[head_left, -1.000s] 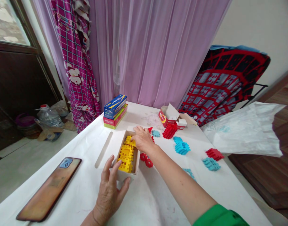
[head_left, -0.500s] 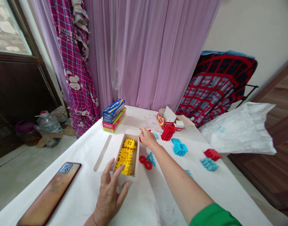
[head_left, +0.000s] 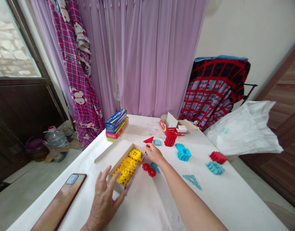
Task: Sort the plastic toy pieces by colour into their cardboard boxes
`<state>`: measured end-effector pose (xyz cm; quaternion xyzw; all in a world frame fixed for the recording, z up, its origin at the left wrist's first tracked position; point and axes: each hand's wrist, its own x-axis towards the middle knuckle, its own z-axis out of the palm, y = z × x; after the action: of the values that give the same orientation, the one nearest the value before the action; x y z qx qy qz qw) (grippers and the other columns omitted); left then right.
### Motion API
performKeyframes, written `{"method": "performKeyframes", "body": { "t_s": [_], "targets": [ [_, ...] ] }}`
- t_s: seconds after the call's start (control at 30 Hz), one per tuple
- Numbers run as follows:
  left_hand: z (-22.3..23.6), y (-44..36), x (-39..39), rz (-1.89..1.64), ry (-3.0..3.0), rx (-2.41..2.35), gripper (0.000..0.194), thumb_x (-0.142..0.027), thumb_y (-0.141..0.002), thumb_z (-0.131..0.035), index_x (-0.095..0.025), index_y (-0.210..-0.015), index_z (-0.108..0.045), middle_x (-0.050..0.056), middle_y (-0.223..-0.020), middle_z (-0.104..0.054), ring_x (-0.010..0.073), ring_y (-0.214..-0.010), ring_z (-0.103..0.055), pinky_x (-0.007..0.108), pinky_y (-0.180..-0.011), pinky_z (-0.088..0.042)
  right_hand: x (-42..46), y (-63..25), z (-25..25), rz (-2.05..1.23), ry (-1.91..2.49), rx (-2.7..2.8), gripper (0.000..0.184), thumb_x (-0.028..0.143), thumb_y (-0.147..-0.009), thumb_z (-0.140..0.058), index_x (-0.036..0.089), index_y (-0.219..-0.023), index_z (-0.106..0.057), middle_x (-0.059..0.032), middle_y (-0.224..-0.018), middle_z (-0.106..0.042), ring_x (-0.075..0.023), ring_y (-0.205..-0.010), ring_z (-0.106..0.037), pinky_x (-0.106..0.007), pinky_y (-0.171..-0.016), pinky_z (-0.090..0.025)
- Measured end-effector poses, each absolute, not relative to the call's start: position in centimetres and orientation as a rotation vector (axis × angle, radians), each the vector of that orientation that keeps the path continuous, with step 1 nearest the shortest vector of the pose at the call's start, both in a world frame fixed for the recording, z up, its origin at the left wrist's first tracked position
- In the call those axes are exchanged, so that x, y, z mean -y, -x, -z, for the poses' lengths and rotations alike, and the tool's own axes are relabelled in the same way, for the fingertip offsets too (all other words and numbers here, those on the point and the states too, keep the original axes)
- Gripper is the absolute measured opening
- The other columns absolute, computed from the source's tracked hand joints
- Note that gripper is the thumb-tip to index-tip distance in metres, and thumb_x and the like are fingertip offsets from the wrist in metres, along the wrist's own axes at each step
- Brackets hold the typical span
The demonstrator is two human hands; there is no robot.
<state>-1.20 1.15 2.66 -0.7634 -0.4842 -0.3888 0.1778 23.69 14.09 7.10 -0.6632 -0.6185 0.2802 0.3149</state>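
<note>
A narrow cardboard box (head_left: 136,173) lies slanted on the table, with yellow toothed plastic building pieces (head_left: 127,166) inside. My left hand (head_left: 102,195) straddles its near end, thumb at the right side and fingers along the left rim. At the far right corner, my right hand (head_left: 153,154) has its fingers closed on the box edge; their undersides are hidden. Just beyond those fingertips is a red triangular piece (head_left: 148,140). Red round pieces (head_left: 151,172) and a blue piece (head_left: 155,166) lie beside the box, partly under my right forearm.
Stacked boxes (head_left: 116,122) stand at the back left, an opened red-white box (head_left: 170,122) at the back right. Red blocks (head_left: 170,139), blue blocks (head_left: 184,154) and a blue triangle (head_left: 192,181) lie on the right. A phone (head_left: 59,202) rests at the left, a white bag (head_left: 244,128) at the right edge.
The box has turned, its near end swinging left. My right hand has come back from the red triangular piece to the box corner. My left hand has moved slightly left with the box.
</note>
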Motion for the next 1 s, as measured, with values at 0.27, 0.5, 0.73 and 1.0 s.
{"method": "performKeyframes", "body": {
  "t_s": [0.27,0.5,0.73,1.0],
  "targets": [
    [-1.8,5.5,-0.6,1.350,2.032,1.868,0.068,-0.049,-0.087,-0.054,-0.021,-0.146,-0.036,0.018,-0.153,-0.037,0.0349,-0.141,-0.039,0.057,-0.111,-0.040,-6.8,-24.8,-5.0,-0.766,1.499,1.340,0.049,0.058,-0.088,-0.042,0.024,-0.114,-0.066,-0.0073,-0.109,-0.073,-0.0245,-0.105,-0.068,-0.036,-0.090,-0.052],
    [-2.1,6.2,0.9,1.694,1.865,2.596,0.068,-0.063,-0.084,-0.052,-0.018,-0.135,-0.051,0.016,-0.147,-0.049,0.0343,-0.135,-0.048,0.054,-0.108,-0.044,-6.9,-25.9,-6.2,-0.990,1.409,1.051,0.061,0.069,-0.075,-0.052,0.019,-0.104,-0.070,-0.0109,-0.099,-0.075,-0.0272,-0.086,-0.071,-0.040,-0.077,-0.056],
    [-4.1,5.6,1.8,1.810,1.700,2.723,0.054,-0.059,-0.083,-0.057,-0.022,-0.121,-0.064,0.011,-0.132,-0.064,0.0334,-0.123,-0.059,0.052,-0.099,-0.053,-5.6,-24.6,-6.6,-1.110,1.293,1.008,0.064,0.073,-0.074,-0.055,0.019,-0.103,-0.074,-0.0107,-0.107,-0.075,-0.0281,-0.095,-0.070,-0.038,-0.080,-0.056],
    [-5.2,3.8,0.5,1.312,2.002,1.898,0.043,-0.052,-0.089,-0.050,-0.026,-0.119,-0.066,0.013,-0.136,-0.057,0.0322,-0.118,-0.060,0.043,-0.077,-0.059,-6.0,-23.1,-7.5,-0.747,1.237,1.328,0.050,0.058,-0.088,-0.046,0.020,-0.101,-0.076,-0.0108,-0.109,-0.074,-0.0256,-0.107,-0.065,-0.040,-0.100,-0.048]
  ]
}}
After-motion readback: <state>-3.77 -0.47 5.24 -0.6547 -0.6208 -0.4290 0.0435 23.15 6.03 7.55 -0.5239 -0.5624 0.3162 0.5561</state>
